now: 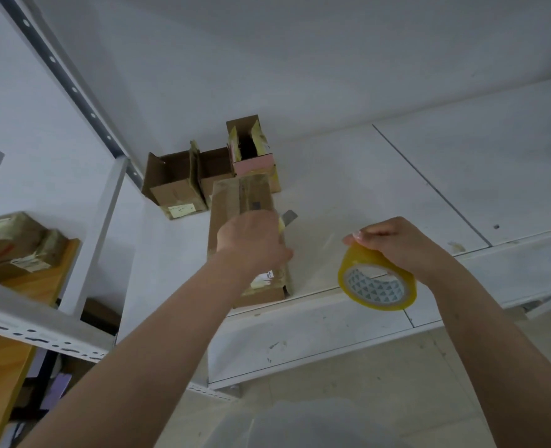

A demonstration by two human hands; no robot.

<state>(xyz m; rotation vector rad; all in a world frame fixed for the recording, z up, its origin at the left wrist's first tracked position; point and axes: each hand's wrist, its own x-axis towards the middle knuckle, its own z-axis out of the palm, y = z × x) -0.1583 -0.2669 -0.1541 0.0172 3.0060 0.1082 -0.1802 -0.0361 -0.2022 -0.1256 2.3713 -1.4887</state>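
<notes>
White shelf top: left hand grips knife, handle mostly hidden; right hand grips tape roll.

Open cardboard boxes, white shelf, metal rack

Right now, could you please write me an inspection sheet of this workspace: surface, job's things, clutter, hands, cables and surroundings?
Surface: white tabletop, scuffed along the front face.
Job's things: long cardboard carton lying flat; packing tape roll; utility knife, blade out.
Clutter: open cardboard boxes behind the carton.
Hands: left hand grips the utility knife over the carton; right hand holds the packing tape roll.
Cables: nothing seen.
Surroundings: metal rack at the left, taped parcels on its shelf.
</notes>
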